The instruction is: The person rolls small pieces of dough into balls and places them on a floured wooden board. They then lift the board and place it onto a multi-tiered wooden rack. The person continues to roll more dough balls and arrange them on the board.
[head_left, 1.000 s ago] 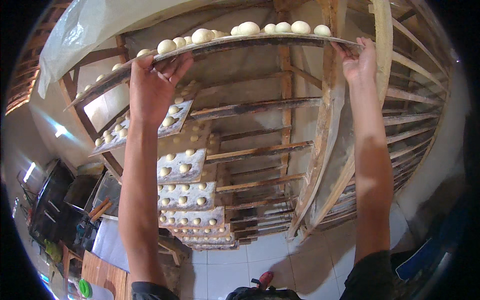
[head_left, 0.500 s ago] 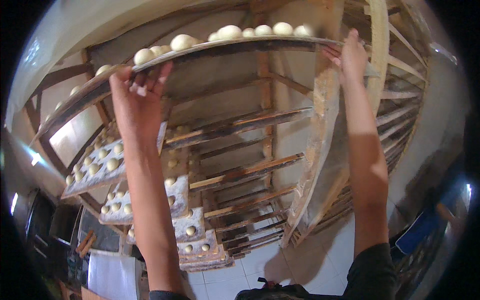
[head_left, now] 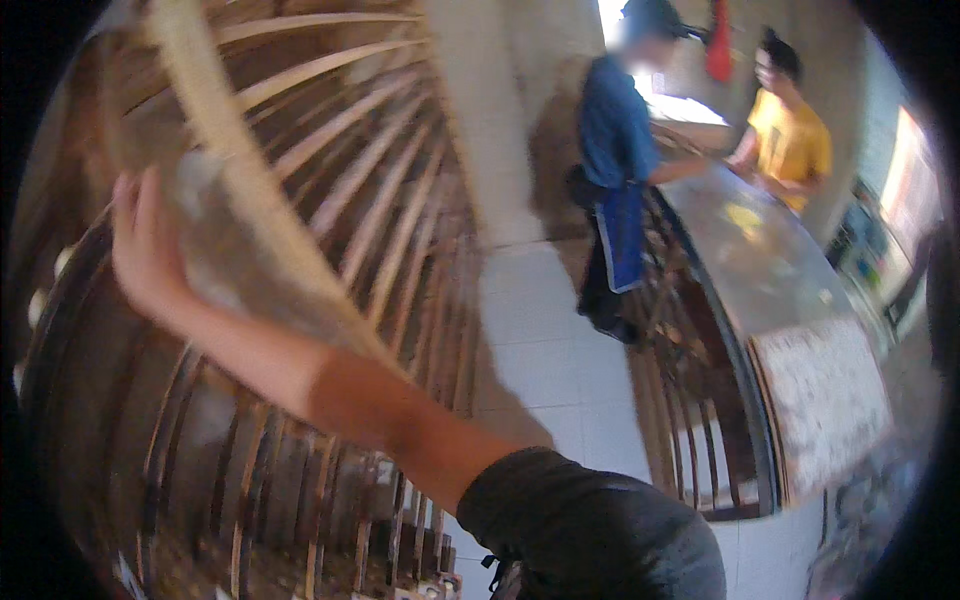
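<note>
My right hand [head_left: 148,245] reaches up at the left of the view. Its fingers are stretched and close together, beside the end of a long dark-edged board [head_left: 78,290]. Whether the palm presses on that board is hard to see through the blur. A few pale dough balls [head_left: 64,262] show along the board at the far left rim. My left hand is out of the picture. A wooden upright post [head_left: 245,165] of the slatted rack stands just past my right hand.
Rack slats [head_left: 340,140] fan out behind the post, with more rails below my arm. Across a tiled floor [head_left: 530,330], a person in blue [head_left: 622,130] and one in yellow [head_left: 790,135] stand at a metal-topped table [head_left: 760,270]. Floury boards [head_left: 820,400] are stacked on its near end.
The view has swung right, bringing the table and two people in. My left hand has left the picture. My right hand's fingers, earlier bent at the board's end, are now straighter.
</note>
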